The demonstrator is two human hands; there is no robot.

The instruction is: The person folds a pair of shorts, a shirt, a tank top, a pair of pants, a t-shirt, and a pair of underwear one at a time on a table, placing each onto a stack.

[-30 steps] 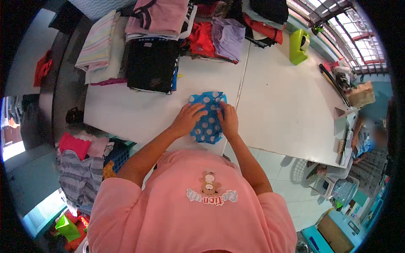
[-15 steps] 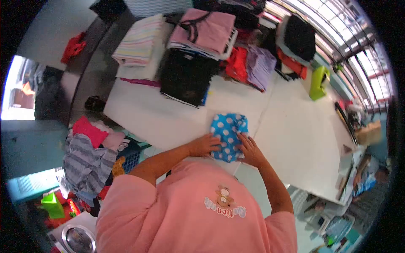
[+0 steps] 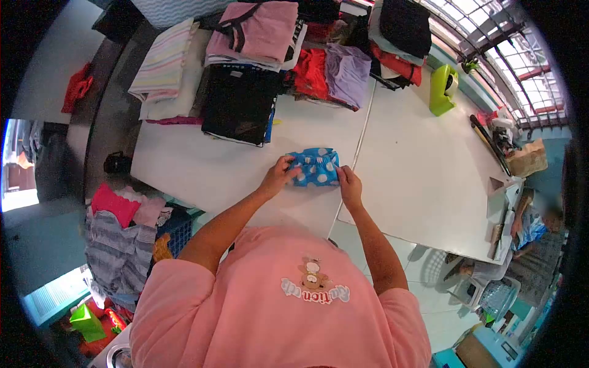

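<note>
A blue garment with white dots (image 3: 316, 175) lies folded into a small bundle on the white table (image 3: 245, 178), a gathered elastic band showing along its top. My left hand (image 3: 277, 176) grips its left edge, thumb and fingers on the cloth. At the right edge, my right hand (image 3: 350, 185) pinches the fabric between thumb and fingers. Beyond my hands is a stack of dark folded clothes (image 3: 239, 107), with a pink folded top (image 3: 261, 30) on the pile behind it.
Red (image 3: 311, 73) and lilac folded clothes (image 3: 346, 73) sit farther back. A striped towel (image 3: 162, 64) is at the left, a lime-green holder (image 3: 442, 92) at the right. Left of me, a blue basket (image 3: 179, 233) stands beside heaped clothes (image 3: 119, 251). Another person (image 3: 534, 230) is at far right.
The dotted garment has gone from a taller flat shape to a shorter folded one, with its elastic band now showing. Both hands have reached farther from my body, and the view has shifted.
</note>
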